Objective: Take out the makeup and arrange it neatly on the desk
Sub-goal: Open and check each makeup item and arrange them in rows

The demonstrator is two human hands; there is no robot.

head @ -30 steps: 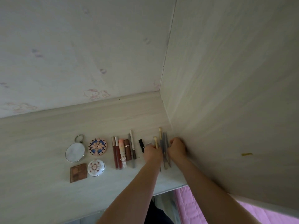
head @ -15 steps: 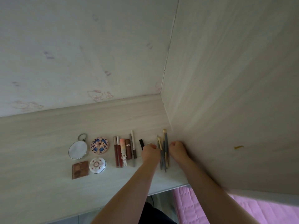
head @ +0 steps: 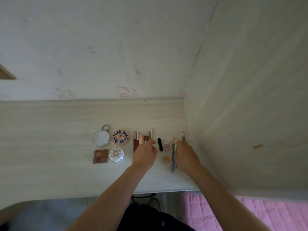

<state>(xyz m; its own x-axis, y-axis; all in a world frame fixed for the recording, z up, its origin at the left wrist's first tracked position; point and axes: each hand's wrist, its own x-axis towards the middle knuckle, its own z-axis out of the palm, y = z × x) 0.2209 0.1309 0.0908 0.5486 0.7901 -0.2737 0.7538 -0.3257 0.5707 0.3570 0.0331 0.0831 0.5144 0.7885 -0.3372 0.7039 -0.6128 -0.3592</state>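
Two hands work the desk (head: pixel 50 147): the left hand (head: pixel 145 153) hovers loosely curled over lip glosses (head: pixel 136 142), the right hand (head: pixel 186 155) grips makeup brushes (head: pixel 173 157).

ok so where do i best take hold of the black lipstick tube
Pinch the black lipstick tube across its narrow middle, from above. It lies flat on the desk, long axis running away from you, with free gaps on both long sides, the left hand and small pans nearby.
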